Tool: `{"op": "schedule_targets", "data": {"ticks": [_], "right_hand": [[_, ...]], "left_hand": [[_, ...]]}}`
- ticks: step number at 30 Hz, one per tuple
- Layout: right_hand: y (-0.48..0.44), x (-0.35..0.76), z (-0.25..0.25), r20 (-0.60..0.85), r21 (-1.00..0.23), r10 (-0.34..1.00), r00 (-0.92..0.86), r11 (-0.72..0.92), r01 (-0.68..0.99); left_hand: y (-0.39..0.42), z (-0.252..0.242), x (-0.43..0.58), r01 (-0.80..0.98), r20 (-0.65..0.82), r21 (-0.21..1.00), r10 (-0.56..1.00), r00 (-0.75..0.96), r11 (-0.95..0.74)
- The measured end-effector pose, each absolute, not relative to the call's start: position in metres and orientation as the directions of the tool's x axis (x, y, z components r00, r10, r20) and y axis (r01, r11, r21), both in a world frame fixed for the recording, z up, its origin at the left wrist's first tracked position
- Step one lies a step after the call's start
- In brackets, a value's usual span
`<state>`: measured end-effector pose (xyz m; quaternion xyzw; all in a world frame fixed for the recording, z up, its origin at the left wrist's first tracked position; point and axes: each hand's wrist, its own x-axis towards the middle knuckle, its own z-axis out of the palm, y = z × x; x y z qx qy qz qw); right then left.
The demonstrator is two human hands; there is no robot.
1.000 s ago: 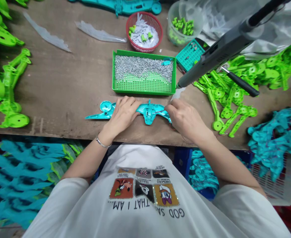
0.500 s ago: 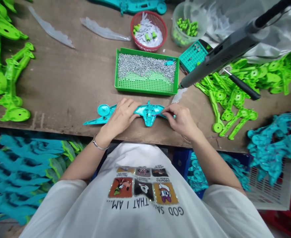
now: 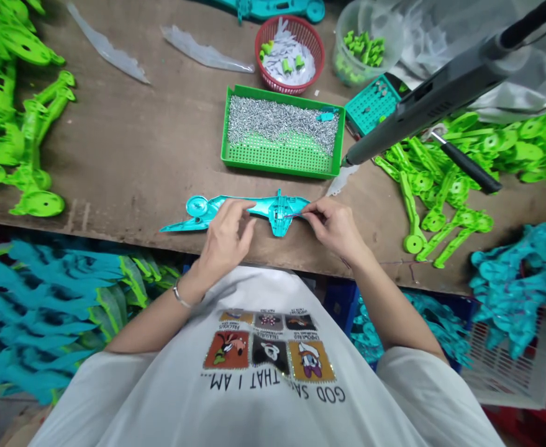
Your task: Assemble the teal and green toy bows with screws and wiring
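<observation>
A teal plastic shell lies on the bench before me, its hollow ribbed side up and a round disc at its left end. My left hand hovers at the shell's left half, thumb and fingers apart, with nothing visible in them. At the right half, my right hand pinches a thin dark wire that runs into the ribbed middle of the shell. The fingers hide the shell's right tip.
Beyond the shell stands a green tray of small screws. An electric screwdriver slants in from the right. Light-green plastic parts are heaped right, more left. A red basket and clear tub stand behind.
My left hand has lifted off the shell and drawn back toward me, its fingers opening. My right hand keeps its pinch at about the same place. The view has shifted slightly.
</observation>
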<state>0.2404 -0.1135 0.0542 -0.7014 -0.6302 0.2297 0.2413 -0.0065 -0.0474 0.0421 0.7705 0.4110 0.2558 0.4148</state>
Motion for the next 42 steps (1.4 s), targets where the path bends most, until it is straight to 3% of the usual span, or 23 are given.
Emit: {"op": "schedule_targets", "data": {"ticks": [2, 3, 5, 8, 13, 17, 31, 42], "right_hand": [[-0.114, 0.241, 0.053, -0.01, -0.627, 0.996, 0.086, -0.073, 0.775], [-0.115, 0.242, 0.053, -0.008, -0.628, 0.997, 0.078, -0.066, 0.776], [-0.116, 0.244, 0.052, -0.003, -0.631, 0.998, 0.064, -0.052, 0.774], [-0.118, 0.246, 0.052, 0.012, -0.637, 0.999, 0.053, -0.033, 0.77], [-0.12, 0.249, 0.056, 0.043, -0.675, 0.999, 0.032, 0.006, 0.738], [-0.124, 0.249, 0.06, 0.098, -0.699, 0.995, 0.029, 0.048, 0.714], [-0.128, 0.245, 0.061, 0.093, -0.669, 0.995, 0.02, 0.048, 0.742], [-0.123, 0.233, 0.062, 0.124, -0.653, 0.989, 0.075, 0.025, 0.757]], "left_hand": [[-0.07, 0.037, -0.005, 0.24, -0.143, 0.97, 0.887, 0.439, 0.037], [-0.08, 0.034, -0.001, 0.131, -0.248, 0.968, 0.87, 0.427, 0.212], [-0.092, 0.03, 0.01, -0.062, -0.406, 0.881, 0.817, 0.409, 0.469], [-0.093, 0.031, 0.029, -0.219, -0.536, 0.755, 0.775, 0.335, 0.618], [-0.077, 0.046, 0.044, -0.124, -0.609, 0.713, 0.698, 0.376, 0.69], [-0.071, 0.046, 0.045, -0.177, -0.63, 0.692, 0.705, 0.326, 0.7], [-0.073, 0.032, 0.047, -0.288, -0.505, 0.734, 0.778, 0.374, 0.615], [-0.078, 0.029, 0.048, -0.336, -0.486, 0.712, 0.779, 0.397, 0.616]]}}
